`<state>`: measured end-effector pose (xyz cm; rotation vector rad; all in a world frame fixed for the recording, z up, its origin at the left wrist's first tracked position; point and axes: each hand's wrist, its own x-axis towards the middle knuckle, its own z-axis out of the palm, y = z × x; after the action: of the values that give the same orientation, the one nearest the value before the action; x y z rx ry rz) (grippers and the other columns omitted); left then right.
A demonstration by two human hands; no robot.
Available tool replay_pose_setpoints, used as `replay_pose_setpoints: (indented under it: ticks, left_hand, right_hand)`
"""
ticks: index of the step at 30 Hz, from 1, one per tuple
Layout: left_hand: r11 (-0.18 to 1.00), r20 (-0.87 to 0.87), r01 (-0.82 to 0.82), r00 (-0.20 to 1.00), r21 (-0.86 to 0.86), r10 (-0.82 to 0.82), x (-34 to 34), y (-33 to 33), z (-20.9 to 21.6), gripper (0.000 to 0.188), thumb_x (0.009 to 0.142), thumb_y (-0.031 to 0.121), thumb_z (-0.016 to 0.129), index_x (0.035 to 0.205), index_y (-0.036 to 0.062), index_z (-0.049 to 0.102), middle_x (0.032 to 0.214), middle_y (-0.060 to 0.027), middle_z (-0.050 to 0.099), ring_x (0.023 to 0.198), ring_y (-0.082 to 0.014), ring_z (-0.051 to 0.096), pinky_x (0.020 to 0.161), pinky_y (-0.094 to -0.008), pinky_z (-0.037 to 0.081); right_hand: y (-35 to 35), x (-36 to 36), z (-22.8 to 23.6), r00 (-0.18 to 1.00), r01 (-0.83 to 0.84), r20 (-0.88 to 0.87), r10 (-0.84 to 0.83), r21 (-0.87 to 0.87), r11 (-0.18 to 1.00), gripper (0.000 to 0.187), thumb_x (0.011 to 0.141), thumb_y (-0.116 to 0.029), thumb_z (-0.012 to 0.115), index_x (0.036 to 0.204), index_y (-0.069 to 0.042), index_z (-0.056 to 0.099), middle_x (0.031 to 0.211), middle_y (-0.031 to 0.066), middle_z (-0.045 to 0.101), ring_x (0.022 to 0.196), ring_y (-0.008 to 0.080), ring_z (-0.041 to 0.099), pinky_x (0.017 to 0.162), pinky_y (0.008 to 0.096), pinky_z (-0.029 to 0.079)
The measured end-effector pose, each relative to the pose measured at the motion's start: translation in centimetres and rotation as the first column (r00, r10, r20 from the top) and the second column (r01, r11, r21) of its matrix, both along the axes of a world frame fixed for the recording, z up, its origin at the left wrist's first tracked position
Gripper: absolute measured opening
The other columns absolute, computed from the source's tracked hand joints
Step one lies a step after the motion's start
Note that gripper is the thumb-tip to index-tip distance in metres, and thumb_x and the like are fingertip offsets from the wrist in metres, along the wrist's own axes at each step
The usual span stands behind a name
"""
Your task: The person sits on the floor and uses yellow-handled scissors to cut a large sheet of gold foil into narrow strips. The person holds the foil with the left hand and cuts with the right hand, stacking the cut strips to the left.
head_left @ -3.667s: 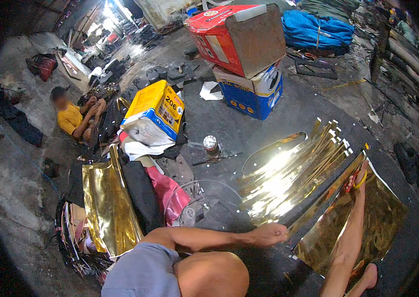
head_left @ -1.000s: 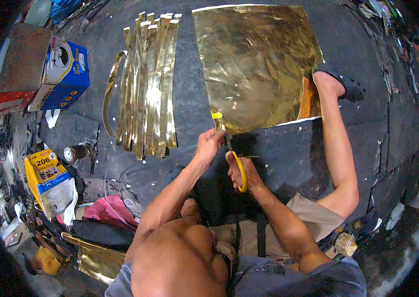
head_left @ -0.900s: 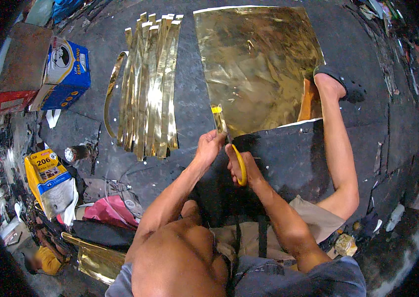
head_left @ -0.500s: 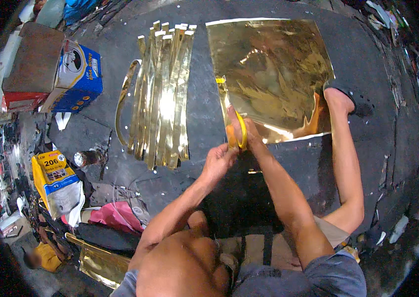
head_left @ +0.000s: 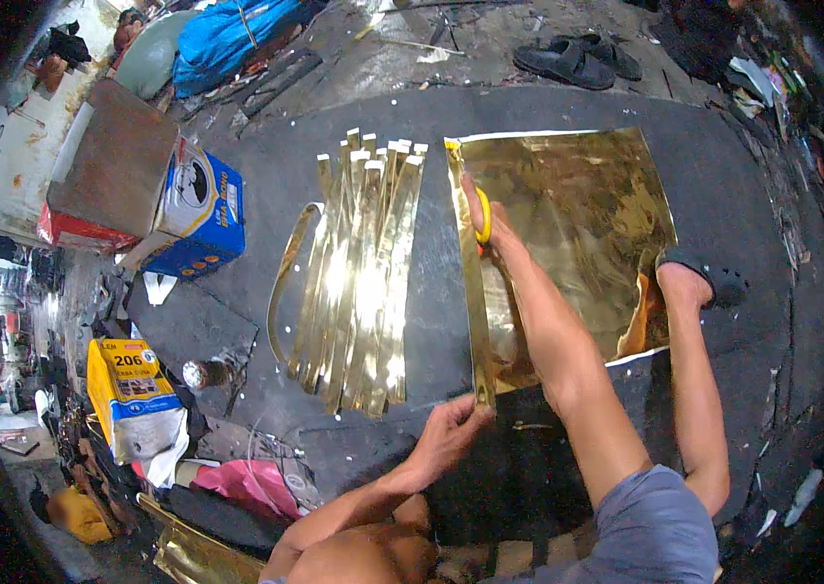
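My right hand [head_left: 496, 226] is closed round the yellow handle of a pair of scissors [head_left: 484, 214], near the far left corner of a shiny gold sheet [head_left: 577, 195]. Along the sheet's left side runs a narrow gold strip [head_left: 475, 316]. The fingers of my left hand [head_left: 453, 433] pinch the strip's near end, just off the sheet's near edge. Left of the sheet, several gold strips [head_left: 363, 282] lie side by side in a bundle, and one curls outward. The scissor blades are hard to make out against the foil.
At the left stand an open cardboard carton [head_left: 106, 175] with a blue box [head_left: 203, 214] and a yellow bag [head_left: 130, 384]. A small jar [head_left: 206, 374] lies nearby. My right foot [head_left: 689, 277] is beside the sheet. Black sandals [head_left: 577, 63] lie beyond. Another person in yellow [head_left: 81, 514] sits lower left.
My right hand has moved with the scissors up along the sheet's left side to near its far corner. My left hand has drawn away from it toward me. The whole view has shifted.
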<state>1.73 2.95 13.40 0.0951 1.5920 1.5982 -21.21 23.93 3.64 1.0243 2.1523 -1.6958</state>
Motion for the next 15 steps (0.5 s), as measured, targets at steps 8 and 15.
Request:
replay_pose_setpoints:
  ticks: [8, 15]
  left_hand:
    - [0.999, 0.079, 0.017, 0.997, -0.036, -0.014, -0.7, -0.7, 2.3, 0.026, 0.098, 0.021, 0.050, 0.107, -0.0011, 0.060, 0.089, 0.0064, 0.055, 0.083, -0.0048, 0.044, 0.073, -0.0216, 0.040]
    - [0.985, 0.070, 0.022, 0.998, -0.169, -0.010, -0.5, -2.7, 2.4, 0.024, 0.097, 0.022, 0.051, 0.090, -0.0002, 0.059, 0.076, 0.0043, 0.056, 0.072, -0.0046, 0.044, 0.063, -0.0230, 0.037]
  right_hand:
    - [1.4, -4.5, 1.6, 0.985, -0.055, -0.171, 0.032, -0.132, 0.990, 0.083, 0.078, -0.077, 0.035, 0.105, -0.002, 0.058, 0.095, 0.0184, 0.060, 0.089, 0.0283, 0.058, 0.073, 0.0404, 0.048]
    - [2.3, -6.0, 1.4, 0.982, -0.091, -0.180, 0.061, -0.164, 0.982, 0.087, 0.075, -0.082, 0.034, 0.092, 0.000, 0.058, 0.082, 0.0172, 0.059, 0.077, 0.0275, 0.060, 0.067, 0.0392, 0.049]
